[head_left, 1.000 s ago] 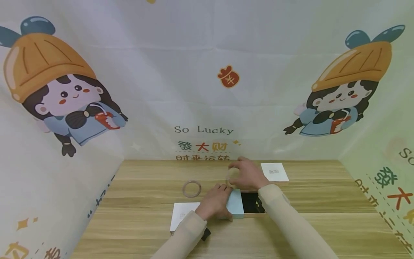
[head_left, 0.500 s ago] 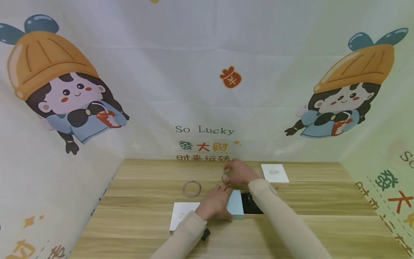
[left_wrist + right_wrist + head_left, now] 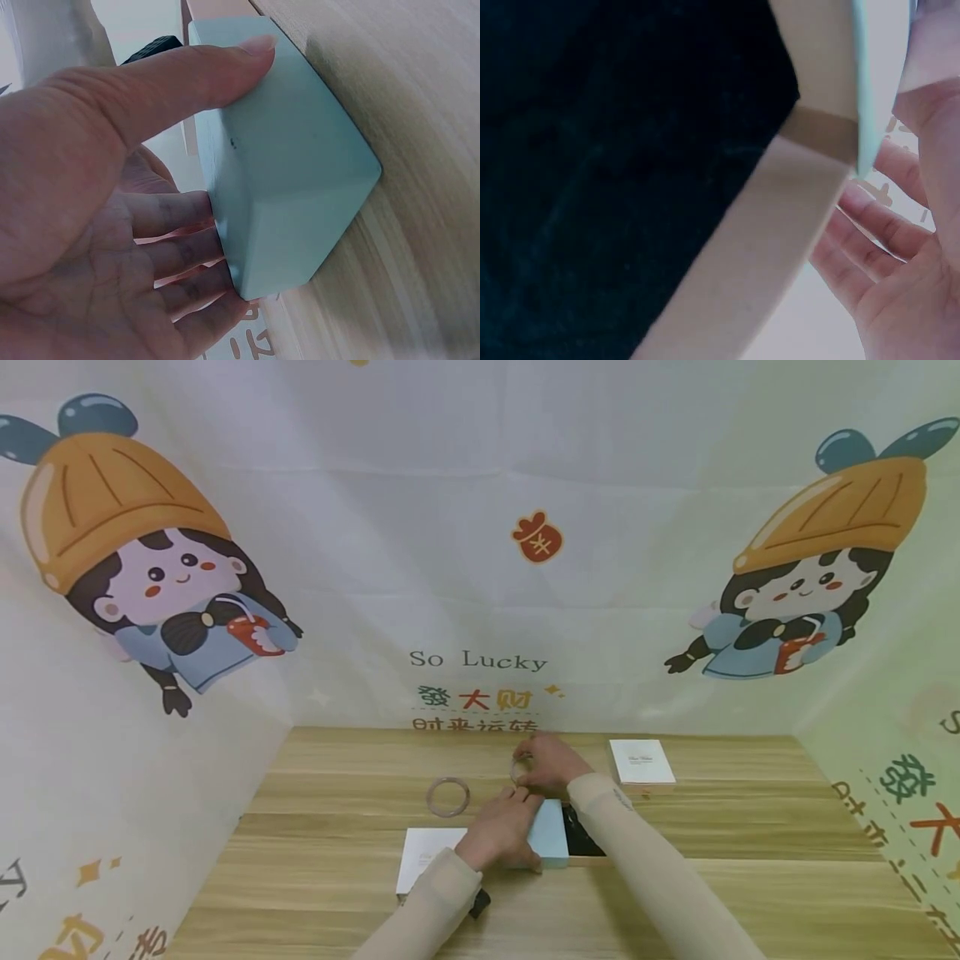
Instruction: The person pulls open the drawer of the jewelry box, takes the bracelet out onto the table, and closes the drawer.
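In the head view my left hand (image 3: 498, 828) holds down a light blue box cover (image 3: 551, 833), thumb on the near side and fingers across the top. Its thumb presses the blue wall (image 3: 315, 135) in the left wrist view. From the cover's right end protrudes an open tray with a dark lining (image 3: 581, 835), partly behind my right sleeve. Just beyond the cover my right hand (image 3: 553, 764) pinches a thin pale bangle (image 3: 513, 770), partly hidden by the fingers. The dark lining (image 3: 615, 180) fills much of the right wrist view, where the bangle is not visible.
Another bangle (image 3: 429, 797) lies flat on the wooden table (image 3: 322, 852), left of the hands. A white printed box (image 3: 420, 852) sits partly under my left forearm, with a small black item (image 3: 481, 904) nearby. A second white box (image 3: 642, 762) stands back right. Printed cloth (image 3: 450, 543) encloses the table.
My right hand has moved left with the bangle, to just beyond my left hand's fingers. The right sleeve now covers more of the tray. My left hand stays on the blue cover.
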`<state>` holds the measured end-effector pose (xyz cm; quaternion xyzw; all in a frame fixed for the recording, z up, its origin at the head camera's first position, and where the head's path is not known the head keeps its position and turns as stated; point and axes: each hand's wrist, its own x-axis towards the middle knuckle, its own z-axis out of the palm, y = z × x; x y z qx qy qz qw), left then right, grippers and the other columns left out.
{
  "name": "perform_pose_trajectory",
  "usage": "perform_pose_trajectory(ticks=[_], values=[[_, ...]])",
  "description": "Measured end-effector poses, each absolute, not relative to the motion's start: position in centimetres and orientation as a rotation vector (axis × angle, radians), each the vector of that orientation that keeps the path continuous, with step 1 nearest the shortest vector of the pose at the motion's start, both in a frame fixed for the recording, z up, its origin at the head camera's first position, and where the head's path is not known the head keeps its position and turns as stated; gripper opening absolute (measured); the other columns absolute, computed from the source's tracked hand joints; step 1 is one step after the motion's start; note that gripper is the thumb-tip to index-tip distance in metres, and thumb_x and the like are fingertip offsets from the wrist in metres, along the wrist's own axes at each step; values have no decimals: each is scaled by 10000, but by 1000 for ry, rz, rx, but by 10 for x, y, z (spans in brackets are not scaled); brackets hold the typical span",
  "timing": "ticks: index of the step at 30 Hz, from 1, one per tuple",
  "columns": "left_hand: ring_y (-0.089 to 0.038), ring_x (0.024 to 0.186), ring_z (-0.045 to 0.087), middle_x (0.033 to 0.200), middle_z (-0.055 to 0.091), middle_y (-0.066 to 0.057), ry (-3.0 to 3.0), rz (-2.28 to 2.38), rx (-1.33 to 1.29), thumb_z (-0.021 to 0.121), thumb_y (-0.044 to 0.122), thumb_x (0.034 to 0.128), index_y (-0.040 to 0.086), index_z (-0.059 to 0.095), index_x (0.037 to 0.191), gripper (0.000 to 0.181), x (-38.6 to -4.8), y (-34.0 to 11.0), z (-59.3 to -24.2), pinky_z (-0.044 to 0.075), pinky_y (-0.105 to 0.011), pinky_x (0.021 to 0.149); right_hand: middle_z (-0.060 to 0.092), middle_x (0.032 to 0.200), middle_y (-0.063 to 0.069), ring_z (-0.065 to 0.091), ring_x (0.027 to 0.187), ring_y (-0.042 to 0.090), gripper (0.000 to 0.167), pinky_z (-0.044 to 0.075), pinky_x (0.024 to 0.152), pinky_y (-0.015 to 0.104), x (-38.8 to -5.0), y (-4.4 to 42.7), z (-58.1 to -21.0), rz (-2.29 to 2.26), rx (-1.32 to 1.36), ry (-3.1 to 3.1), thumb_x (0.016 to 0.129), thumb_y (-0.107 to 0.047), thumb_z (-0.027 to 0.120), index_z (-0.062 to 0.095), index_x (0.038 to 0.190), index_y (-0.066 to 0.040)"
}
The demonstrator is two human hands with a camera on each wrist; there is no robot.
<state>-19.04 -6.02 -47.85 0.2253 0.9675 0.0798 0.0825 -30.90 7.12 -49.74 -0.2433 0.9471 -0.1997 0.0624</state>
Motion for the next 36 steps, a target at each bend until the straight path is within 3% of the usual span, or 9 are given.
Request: perform_pose_trajectory(ticks=[6,13,25,36], values=[[-244,1345,491,1447,549,-73,2891,243,674,947,431,672,98,496,1473,977,-191,-61,-478,453,-354,1129,654,1288,118,608,1198,298,424,510,1044,442,-307,70,-497,-619,-731,2857,836,-247,815,726,1229,-115],[-267,1442,434,1513,508,-91,2884,221,686,938,447,686,99,471,1499,1000,-190,-60,-479,433,-368,1164,607,1400,164,531,1350,356,480,440,1142,487,-305,74,-498,-636,-739,2843,862,-280,797,685,1288,-90],[-290,1530,332,1636,385,-106,2896,279,716,945,423,674,95,402,1545,1078,-191,-62,-481,360,-371,1223,566,1488,164,495,1411,367,644,403,1173,525,-295,89,-482,-738,-882,2799,938,-366,725,538,1455,-31],[-265,1392,476,1511,513,-86,2898,268,686,944,422,673,104,475,1498,1001,-190,-61,-479,426,-357,1163,459,1580,186,406,1473,410,667,343,1197,585,-272,108,-460,-873,-795,2773,981,-401,664,462,1533,-86]])
